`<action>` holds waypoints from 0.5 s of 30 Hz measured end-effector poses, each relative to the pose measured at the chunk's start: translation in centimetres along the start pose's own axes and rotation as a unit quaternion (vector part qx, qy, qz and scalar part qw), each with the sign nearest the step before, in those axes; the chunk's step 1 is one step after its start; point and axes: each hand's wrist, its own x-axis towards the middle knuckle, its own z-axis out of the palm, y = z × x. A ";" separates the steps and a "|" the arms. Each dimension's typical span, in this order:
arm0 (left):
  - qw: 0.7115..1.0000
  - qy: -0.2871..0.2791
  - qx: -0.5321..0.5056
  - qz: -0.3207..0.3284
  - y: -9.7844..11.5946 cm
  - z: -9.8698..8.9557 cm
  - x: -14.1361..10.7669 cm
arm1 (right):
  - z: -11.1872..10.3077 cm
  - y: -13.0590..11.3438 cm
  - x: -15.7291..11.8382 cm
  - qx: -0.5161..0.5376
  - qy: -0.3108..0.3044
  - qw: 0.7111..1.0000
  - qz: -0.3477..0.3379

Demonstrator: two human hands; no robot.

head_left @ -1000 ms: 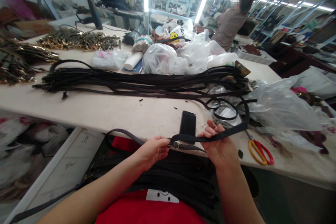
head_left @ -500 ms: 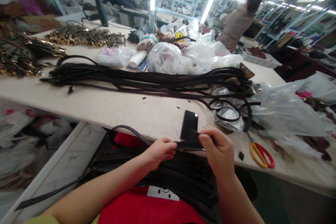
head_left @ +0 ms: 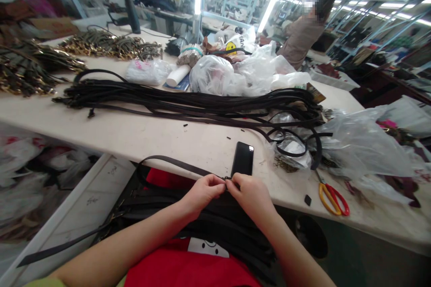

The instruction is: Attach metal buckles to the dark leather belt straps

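Observation:
A dark strap (head_left: pixel 178 162) loops over the table's front edge and runs into my left hand (head_left: pixel 206 193), whose fingers pinch it. My right hand (head_left: pixel 251 193) is closed at the same spot, its thumb and fingertips on a small dark fitting (head_left: pixel 227 179) at the strap. The two hands almost touch, and the fingers hide most of the fitting. Just behind them a black phone (head_left: pixel 243 158) lies on the table. More dark straps (head_left: pixel 202 220) lie across my lap, over a red apron with a white patch.
A long bundle of black straps (head_left: pixel 188 101) stretches across the table (head_left: pixel 141 136). Scissors with red and yellow handles (head_left: pixel 334 198) lie at the right edge, near a small black piece (head_left: pixel 307 199). Plastic bags (head_left: pixel 367 143) and metal-ended straps (head_left: pixel 111 45) surround this. A person (head_left: pixel 299 36) stands beyond.
My right hand has moved left, from the strap's right part to beside my left hand. My left hand stays nearly in place, still pinching the strap. More of the phone shows.

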 end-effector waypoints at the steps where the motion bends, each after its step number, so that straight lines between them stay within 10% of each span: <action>1: 1.000 0.000 0.003 0.004 0.1 -0.1 0.0 | 0.3 0.0 0.0 0.012 0.004 1.000 0.000; 8: 0.998 0.023 -0.029 0.043 0.7 -0.4 -0.2 | 1.6 0.4 -0.7 0.069 0.031 0.987 -0.139; 15: 0.965 0.148 -0.153 0.156 8.2 -7.1 -2.2 | -1.6 1.2 -0.6 0.173 0.119 0.971 -0.116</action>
